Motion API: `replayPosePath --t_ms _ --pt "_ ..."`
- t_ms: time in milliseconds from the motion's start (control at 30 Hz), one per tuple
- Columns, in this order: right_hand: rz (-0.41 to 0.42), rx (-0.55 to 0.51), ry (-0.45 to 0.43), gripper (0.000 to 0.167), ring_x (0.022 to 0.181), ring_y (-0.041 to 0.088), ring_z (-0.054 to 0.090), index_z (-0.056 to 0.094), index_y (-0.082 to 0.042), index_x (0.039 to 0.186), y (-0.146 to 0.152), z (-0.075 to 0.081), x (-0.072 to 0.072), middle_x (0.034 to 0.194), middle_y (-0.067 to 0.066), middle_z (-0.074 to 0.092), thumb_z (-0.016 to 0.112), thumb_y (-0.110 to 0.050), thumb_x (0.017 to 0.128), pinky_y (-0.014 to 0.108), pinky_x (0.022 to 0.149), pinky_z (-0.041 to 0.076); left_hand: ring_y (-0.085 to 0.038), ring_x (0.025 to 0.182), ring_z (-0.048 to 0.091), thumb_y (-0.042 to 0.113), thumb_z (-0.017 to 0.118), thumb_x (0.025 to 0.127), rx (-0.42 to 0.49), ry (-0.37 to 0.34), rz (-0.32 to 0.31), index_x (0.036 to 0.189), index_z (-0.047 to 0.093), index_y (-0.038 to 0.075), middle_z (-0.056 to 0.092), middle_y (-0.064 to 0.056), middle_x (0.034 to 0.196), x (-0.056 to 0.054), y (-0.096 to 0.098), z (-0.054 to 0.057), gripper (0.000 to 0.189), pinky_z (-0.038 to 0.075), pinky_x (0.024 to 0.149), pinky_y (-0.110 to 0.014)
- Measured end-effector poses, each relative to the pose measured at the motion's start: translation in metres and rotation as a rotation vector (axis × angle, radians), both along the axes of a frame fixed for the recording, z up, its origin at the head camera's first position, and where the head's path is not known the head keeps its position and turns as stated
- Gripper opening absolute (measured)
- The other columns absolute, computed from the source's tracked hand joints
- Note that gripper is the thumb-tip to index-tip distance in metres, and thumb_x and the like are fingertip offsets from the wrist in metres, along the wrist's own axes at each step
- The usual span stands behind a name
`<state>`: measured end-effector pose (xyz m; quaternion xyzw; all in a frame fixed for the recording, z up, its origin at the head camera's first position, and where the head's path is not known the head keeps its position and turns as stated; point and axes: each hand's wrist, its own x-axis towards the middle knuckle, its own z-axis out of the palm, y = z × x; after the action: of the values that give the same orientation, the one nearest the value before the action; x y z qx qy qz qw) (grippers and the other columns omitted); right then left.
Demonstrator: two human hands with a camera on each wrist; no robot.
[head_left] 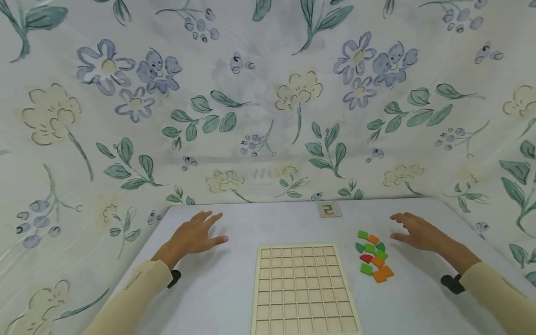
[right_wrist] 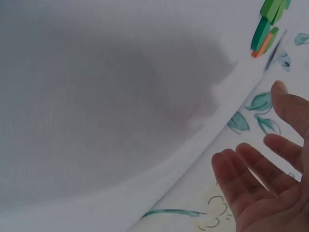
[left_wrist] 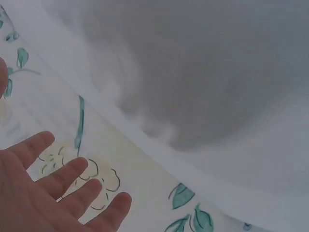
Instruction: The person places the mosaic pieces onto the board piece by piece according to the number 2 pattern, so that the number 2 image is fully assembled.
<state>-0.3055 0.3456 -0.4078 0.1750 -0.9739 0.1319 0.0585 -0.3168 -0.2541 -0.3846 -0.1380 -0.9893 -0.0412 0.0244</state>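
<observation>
My left hand (head_left: 194, 236) hovers over the left side of the white table, fingers spread and holding nothing. In the left wrist view its fingers (left_wrist: 72, 179) are apart and relaxed. On the other side my right hand (head_left: 416, 231) hangs above the table, also holding nothing, with the thumb apart from the fingers. Just left of it lies a loose group of flat coloured tiles (head_left: 370, 248): green and orange squares, dark green and red rounded pieces. Between the hands sits a pale wooden grid board (head_left: 299, 284) with rows of square compartments, none holding a tile.
A small card (head_left: 328, 209) with a printed grid pattern lies near the table's far edge. The white table (head_left: 234, 279) meets a floral cloth (head_left: 268, 116) that hangs behind and at both sides. Dark wrist bands (head_left: 453, 284) sit at the sleeve cuffs.
</observation>
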Motion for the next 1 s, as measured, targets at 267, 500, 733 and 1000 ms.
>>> replayPosePath --t_ms 267,500,733,1000 --pt "0.012 -0.051 -0.083 0.032 0.089 0.025 0.065 0.066 0.004 0.11 -0.008 0.007 0.008 0.1 0.013 0.07 0.077 -0.014 0.086 0.042 0.079 0.06 -0.047 0.142 0.037 0.063 0.064 0.088 0.122 -0.078 -0.04 0.153 0.042 0.016 0.044 -0.022 0.152 0.004 0.027 -0.007 0.083 0.036 0.108 -0.07" --pt "0.052 -0.114 -0.137 0.023 0.082 0.015 0.063 0.069 0.001 0.106 -0.019 -0.001 0.011 0.091 0.002 0.07 0.075 -0.013 0.089 0.029 0.072 0.059 -0.044 0.14 0.042 0.06 0.064 0.089 0.158 -0.142 -0.088 0.153 0.043 0.016 0.045 -0.02 0.152 0.01 0.037 -0.013 0.08 0.04 0.106 -0.067" --pt "0.105 -0.171 -0.132 0.016 0.084 0.012 0.064 0.071 -0.002 0.105 -0.031 -0.008 0.01 0.095 0.002 0.072 0.071 -0.011 0.091 0.027 0.074 0.058 -0.042 0.139 0.044 0.056 0.065 0.091 0.221 -0.167 -0.128 0.15 0.047 0.016 0.047 -0.019 0.151 0.02 0.044 -0.012 0.074 0.04 0.107 -0.066" --pt "0.124 -0.151 -0.135 0.013 0.082 0.01 0.06 0.075 -0.005 0.101 -0.034 -0.007 0.009 0.096 0.002 0.073 0.068 -0.002 0.09 0.025 0.074 0.056 -0.041 0.14 0.044 0.053 0.061 0.095 0.348 -0.2 -0.219 0.148 0.05 0.013 0.049 -0.017 0.15 0.034 0.064 -0.019 0.068 0.039 0.109 -0.065"
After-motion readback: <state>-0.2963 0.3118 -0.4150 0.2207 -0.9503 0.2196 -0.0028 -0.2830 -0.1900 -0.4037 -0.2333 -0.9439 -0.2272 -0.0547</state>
